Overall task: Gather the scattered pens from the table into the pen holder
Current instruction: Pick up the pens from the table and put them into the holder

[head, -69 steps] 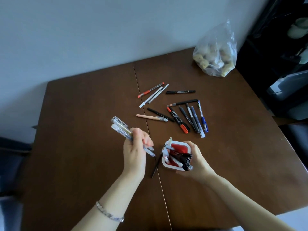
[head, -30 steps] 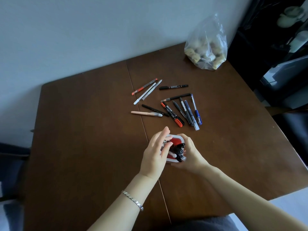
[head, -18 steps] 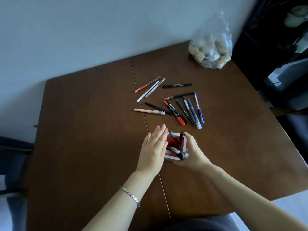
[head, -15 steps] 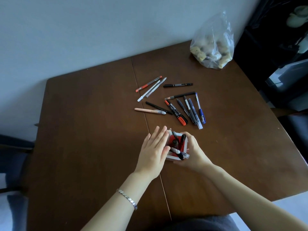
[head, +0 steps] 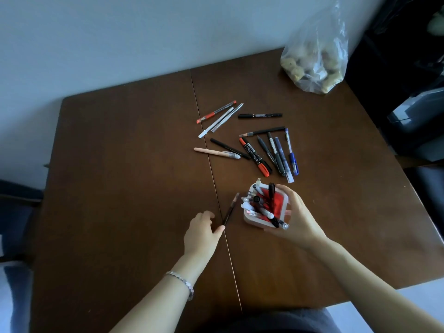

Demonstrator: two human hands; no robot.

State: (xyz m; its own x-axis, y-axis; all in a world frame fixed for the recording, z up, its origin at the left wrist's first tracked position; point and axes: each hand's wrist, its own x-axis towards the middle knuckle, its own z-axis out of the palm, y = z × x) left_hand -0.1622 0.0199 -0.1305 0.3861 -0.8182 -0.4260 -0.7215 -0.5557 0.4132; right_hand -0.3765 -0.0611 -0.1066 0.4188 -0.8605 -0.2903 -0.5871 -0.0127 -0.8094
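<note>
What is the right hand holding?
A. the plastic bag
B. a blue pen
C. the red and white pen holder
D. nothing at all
C: the right hand has its fingers curled round the red and white pen holder, which already has pens in it.

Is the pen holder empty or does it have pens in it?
Not empty: several pens stand inside the pen holder, which the right hand grips.
</note>
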